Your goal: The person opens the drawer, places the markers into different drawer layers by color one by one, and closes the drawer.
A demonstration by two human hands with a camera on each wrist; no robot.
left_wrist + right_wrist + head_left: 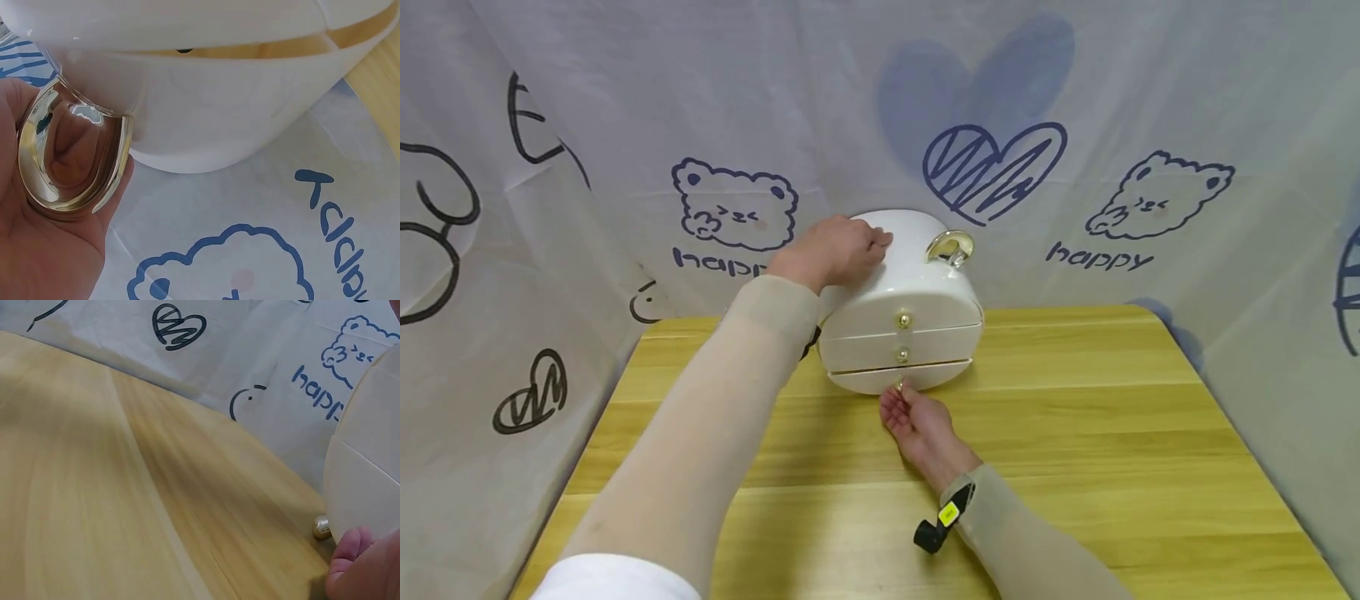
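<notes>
A white rounded jewelry box (898, 292) with three stacked drawers stands at the back of the table. My left hand (838, 250) is at its upper left side and grips the gold handle (37, 169) there, seen close up in the left wrist view. Low at the front, my right hand (921, 425) pinches the gold knob (901, 385) of the bottom drawer (865, 382). That drawer stands slightly out, with a narrow dark gap above it. The upper drawers (865, 337) look closed. In the right wrist view, my right fingers (350, 550) partly hide the box front.
A second gold handle (951, 246) sticks out at the box's upper right. Printed white cloth (737, 100) hangs close behind the box and along both sides. The wooden table (1090, 433) extends to the front and right.
</notes>
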